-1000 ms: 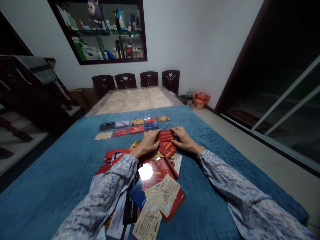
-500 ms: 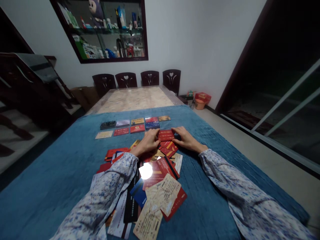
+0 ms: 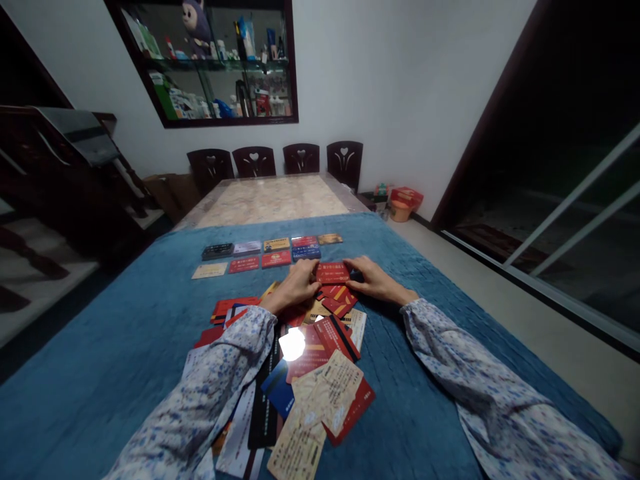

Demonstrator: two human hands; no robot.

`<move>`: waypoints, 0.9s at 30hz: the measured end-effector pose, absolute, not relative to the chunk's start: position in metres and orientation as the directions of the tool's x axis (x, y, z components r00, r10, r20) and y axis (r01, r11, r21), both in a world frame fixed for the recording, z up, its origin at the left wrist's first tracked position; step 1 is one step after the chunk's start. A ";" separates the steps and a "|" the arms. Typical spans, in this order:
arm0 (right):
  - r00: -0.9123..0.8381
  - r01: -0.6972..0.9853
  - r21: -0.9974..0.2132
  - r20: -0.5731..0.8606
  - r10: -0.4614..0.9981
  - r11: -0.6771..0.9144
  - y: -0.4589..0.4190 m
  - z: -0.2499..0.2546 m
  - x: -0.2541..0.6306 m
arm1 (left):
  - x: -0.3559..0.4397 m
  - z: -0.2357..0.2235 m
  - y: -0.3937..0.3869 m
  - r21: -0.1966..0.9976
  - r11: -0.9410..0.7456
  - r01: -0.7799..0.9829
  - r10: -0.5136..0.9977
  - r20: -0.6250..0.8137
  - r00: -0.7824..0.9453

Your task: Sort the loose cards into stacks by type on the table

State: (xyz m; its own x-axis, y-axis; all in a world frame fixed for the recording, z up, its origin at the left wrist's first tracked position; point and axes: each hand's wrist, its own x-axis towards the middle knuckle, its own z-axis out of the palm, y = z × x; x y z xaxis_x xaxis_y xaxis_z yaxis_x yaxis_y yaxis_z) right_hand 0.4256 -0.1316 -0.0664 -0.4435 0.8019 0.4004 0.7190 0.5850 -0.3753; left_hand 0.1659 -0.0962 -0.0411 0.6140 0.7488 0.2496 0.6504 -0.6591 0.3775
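A red card (image 3: pixel 333 273) with pale print is held level between my two hands, just beyond the far end of a loose heap of cards. My left hand (image 3: pixel 299 285) grips its left edge, thumb toward me. On the opposite edge, my right hand (image 3: pixel 371 279) is closed with thumb and fingers. Whether one card or a thin stack is between them, I cannot tell. Below lie red-and-yellow cards (image 3: pixel 340 301), a glossy red card with a black stripe (image 3: pixel 336 337), beige printed cards (image 3: pixel 334 387), a blue card (image 3: pixel 280 387) and a black card (image 3: pixel 263 417).
Cards stand in two rows farther off, including a black stack (image 3: pixel 217 251), a yellow card (image 3: pixel 277 245), a blue stack (image 3: pixel 306 253) and a beige card (image 3: pixel 209 270). A blue cloth (image 3: pixel 130 333) covers the near table. Several dark chairs (image 3: pixel 301 159) line the far end.
Both hands keep their hold on the red card with hardly any movement. The whole view has shifted very slightly; the heap and rows look the same.
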 end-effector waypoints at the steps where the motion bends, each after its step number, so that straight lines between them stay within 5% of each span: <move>1: -0.448 0.719 -0.372 0.397 0.801 0.587 -0.132 -0.066 0.426 | 0.165 -0.040 -0.096 0.373 -0.658 0.654 0.750 0.244 0.615; 27: -0.530 0.747 -0.298 0.275 0.802 0.595 -0.100 -0.047 0.426 | 0.157 -0.025 -0.086 0.236 -0.660 0.713 0.749 0.126 0.651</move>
State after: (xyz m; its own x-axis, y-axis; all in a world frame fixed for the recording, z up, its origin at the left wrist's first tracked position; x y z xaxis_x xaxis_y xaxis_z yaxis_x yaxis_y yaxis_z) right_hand 0.4255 -0.1005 -0.0471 -0.5297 0.8025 0.2747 0.7467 0.5948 -0.2979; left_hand 0.1573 -0.0860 -0.0253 0.6511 0.7485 0.1259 0.7131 -0.6600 0.2363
